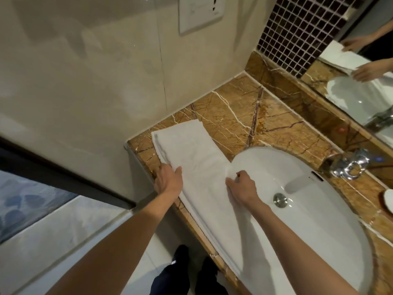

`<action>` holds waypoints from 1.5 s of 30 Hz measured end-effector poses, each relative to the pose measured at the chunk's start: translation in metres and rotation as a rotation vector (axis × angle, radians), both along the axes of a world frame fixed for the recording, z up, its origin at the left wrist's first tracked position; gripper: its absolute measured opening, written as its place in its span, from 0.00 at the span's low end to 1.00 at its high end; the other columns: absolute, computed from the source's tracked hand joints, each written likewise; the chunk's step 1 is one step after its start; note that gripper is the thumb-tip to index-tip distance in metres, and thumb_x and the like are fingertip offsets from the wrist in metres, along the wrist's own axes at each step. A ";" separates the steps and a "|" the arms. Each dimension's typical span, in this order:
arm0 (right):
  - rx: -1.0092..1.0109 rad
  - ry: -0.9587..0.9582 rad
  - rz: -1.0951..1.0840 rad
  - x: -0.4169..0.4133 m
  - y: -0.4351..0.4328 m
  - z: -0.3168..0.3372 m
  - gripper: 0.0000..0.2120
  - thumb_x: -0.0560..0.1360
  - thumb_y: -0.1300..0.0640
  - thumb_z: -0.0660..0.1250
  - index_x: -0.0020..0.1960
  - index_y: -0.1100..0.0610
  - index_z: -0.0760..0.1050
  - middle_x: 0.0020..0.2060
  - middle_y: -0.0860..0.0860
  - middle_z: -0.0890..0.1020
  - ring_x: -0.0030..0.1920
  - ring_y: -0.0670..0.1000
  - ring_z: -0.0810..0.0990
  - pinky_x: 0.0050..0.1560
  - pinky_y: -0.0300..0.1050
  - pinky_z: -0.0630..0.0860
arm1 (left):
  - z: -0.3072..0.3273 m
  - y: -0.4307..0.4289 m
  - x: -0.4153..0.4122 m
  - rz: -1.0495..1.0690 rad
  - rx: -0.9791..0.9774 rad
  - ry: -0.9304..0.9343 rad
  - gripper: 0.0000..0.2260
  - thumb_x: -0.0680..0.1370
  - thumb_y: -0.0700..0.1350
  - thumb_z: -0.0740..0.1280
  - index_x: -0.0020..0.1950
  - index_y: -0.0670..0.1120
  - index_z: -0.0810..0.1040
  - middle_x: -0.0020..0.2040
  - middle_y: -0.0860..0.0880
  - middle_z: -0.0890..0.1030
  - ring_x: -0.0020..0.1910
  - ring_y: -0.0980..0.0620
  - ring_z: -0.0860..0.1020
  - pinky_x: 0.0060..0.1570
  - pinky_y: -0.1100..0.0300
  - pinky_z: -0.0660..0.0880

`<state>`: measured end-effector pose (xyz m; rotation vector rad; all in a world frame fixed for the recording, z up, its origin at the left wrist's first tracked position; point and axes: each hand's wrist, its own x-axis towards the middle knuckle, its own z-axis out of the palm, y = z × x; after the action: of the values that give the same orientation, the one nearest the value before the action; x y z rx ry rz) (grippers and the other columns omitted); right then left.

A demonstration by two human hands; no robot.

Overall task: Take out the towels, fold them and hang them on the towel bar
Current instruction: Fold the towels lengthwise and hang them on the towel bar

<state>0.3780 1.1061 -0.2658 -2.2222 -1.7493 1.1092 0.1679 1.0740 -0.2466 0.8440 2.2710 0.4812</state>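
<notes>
Apparently left hand (169, 180) and right hand (242, 186) pinch the towel (195, 150).

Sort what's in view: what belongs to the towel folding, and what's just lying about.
In the job: towel, left hand holding its outer edge, right hand pinching its sink-side edge, marble counter beneath.
Just lying about: sink, drain plug, tap, mirror, white dish.

I see the towel (191, 150) as white cloth, matt and softly napped. The desk (234, 107) under it looks like polished brown stone with pale veins; the sink (319, 209) is glossy white ceramic, the tap (348, 167) mirror-bright metal.
</notes>
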 end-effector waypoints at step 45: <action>-0.168 0.409 -0.084 0.072 -0.016 -0.006 0.11 0.70 0.52 0.69 0.37 0.55 0.69 0.30 0.50 0.75 0.29 0.49 0.74 0.30 0.40 0.70 | 0.035 -0.062 0.121 0.585 0.127 -0.974 0.11 0.77 0.39 0.67 0.59 0.41 0.74 0.56 0.41 0.80 0.53 0.42 0.79 0.55 0.47 0.77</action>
<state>0.4505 1.0902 -0.2720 -1.9456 -1.4292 1.6032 0.2887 1.0123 -0.2121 -0.0789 1.5171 1.0327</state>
